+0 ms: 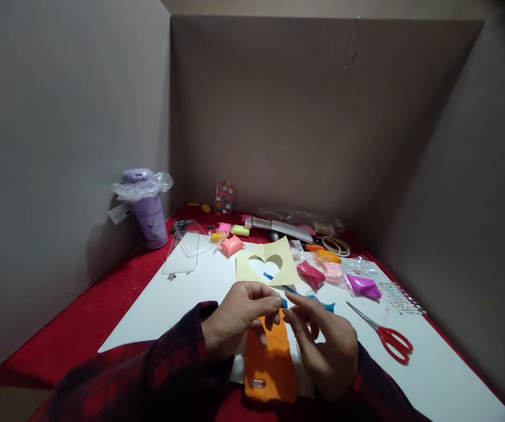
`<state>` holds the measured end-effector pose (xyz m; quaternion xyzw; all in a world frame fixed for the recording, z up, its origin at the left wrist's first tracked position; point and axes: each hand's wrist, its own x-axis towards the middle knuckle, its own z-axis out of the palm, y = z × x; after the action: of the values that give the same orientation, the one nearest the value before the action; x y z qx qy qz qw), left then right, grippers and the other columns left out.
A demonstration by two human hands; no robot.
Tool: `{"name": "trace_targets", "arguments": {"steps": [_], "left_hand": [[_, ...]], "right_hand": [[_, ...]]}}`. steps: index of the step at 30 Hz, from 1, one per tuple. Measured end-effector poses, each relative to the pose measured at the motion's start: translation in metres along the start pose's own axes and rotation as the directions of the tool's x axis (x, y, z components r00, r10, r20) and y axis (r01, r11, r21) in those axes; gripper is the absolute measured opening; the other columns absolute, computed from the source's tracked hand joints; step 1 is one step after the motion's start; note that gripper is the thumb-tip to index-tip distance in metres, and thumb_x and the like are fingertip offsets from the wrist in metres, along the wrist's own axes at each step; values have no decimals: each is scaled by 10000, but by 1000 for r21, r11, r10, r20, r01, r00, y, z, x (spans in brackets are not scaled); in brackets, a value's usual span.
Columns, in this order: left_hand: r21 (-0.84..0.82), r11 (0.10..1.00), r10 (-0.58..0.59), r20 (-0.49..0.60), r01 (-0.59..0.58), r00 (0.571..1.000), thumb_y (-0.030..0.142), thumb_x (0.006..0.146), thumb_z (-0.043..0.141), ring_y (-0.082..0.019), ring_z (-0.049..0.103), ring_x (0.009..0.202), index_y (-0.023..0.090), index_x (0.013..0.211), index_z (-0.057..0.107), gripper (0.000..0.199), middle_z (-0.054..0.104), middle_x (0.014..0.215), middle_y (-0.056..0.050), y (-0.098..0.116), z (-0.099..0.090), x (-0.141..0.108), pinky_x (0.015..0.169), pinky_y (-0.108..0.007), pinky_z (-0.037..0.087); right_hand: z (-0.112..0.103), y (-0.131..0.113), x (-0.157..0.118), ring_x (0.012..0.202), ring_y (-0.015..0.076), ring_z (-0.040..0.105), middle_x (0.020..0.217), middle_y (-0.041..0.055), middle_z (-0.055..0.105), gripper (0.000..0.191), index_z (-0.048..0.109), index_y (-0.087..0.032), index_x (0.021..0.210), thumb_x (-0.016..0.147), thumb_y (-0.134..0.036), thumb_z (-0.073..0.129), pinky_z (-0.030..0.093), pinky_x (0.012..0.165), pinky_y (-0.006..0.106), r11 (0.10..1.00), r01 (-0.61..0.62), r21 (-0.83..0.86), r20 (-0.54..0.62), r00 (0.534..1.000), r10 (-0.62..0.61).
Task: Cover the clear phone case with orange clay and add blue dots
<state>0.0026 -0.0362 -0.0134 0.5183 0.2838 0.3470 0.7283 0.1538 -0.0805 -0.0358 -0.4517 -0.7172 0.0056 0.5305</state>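
Note:
A small piece of blue clay [284, 303] shows between my two hands, partly hidden by the fingertips. My left hand [244, 316] pinches it with thumb and forefinger. On its other side, the thumb and forefinger of my right hand [326, 343] close in on the same piece. Below the hands lies a phone case covered in orange clay [272, 366], its small camera opening near the lower left. More blue clay [329, 306] lies just behind my right hand, in part hidden. A yellow paper with a heart cut out [246, 271] stands beyond my fingers.
Red-handled scissors [388, 338] lie to the right, beside a sheet of sticker gems [400, 298]. Bagged clay, including a purple pack [363, 286] and a coral pack [231, 245], sits behind. Clear phone cases [182, 266] and a purple cup [150, 217] are left. Grey walls enclose the table.

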Motion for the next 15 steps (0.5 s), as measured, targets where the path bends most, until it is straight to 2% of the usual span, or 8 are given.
{"name": "trace_targets", "arguments": {"steps": [6,12,15], "left_hand": [[12,1000,5,12,-5,1000,359,741,612,-90,465,554,103,727,581,258,526,632,-27,-1,-1,0,381,-158,393],[27,999,17,9,-17,1000,369,722,629,-101,475,561,110,714,573,264,507,614,-17,-1,-1,1,376,-163,400],[37,999,19,30,-20,999,391,744,599,-94,472,545,109,703,574,286,512,615,-20,-1,-2,1,382,-163,396]], "right_hand": [[1,1,-2,492,112,545,704,13,673,155,638,-189,916,779,-146,581,446,504,234,1000,-7,-31,-35,999,6],[-1,-1,1,523,120,569,715,19,669,256,609,-175,1037,787,-142,566,446,492,231,1000,-4,30,25,1000,3],[-2,-1,1,511,115,558,717,17,669,198,623,-183,972,789,-135,563,420,461,228,999,2,35,27,1000,-3]]}}
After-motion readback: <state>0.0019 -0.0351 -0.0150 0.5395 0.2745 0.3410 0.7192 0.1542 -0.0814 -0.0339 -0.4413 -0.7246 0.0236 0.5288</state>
